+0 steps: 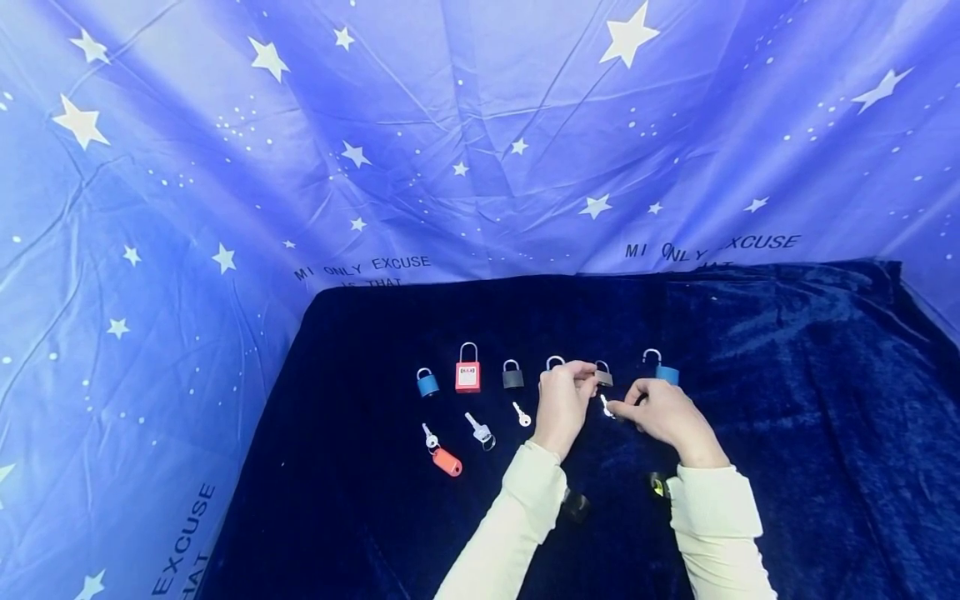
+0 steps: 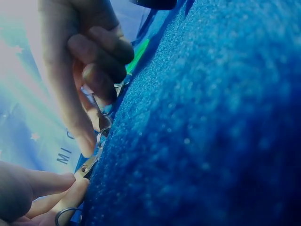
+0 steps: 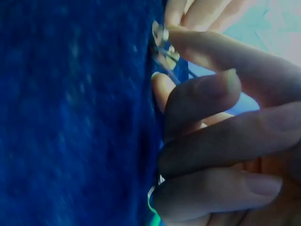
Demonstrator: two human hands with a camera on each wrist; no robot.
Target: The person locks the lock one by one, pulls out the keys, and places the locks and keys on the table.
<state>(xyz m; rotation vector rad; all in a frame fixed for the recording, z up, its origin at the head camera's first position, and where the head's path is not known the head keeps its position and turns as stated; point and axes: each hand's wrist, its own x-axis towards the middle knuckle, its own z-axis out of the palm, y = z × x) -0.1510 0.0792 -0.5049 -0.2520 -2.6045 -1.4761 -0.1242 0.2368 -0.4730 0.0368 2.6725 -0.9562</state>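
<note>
In the head view, my left hand (image 1: 562, 406) holds a small brass-coloured padlock (image 1: 603, 378) by its left side. The left wrist view shows the padlock's keyhole end (image 2: 85, 168) between the fingertips. Just right of it, the thumb and index finger of my right hand (image 1: 666, 414) pinch a small silver key (image 1: 606, 407) at its ring end. The key points towards the padlock; whether its tip is in the keyhole I cannot tell. In the right wrist view, a metal ring (image 3: 162, 35) shows by the right index fingertip. Behind my left hand, another padlock's shackle (image 1: 555, 361) shows.
Leftward stand a black padlock (image 1: 512, 376), a red padlock (image 1: 468, 377) and a blue padlock (image 1: 427, 382). Keys (image 1: 481, 430) lie before them, one with a red tag (image 1: 447, 462). An opened blue padlock (image 1: 667, 375) is beyond my right hand. Dark velvet cloth (image 1: 360, 517) covers the table.
</note>
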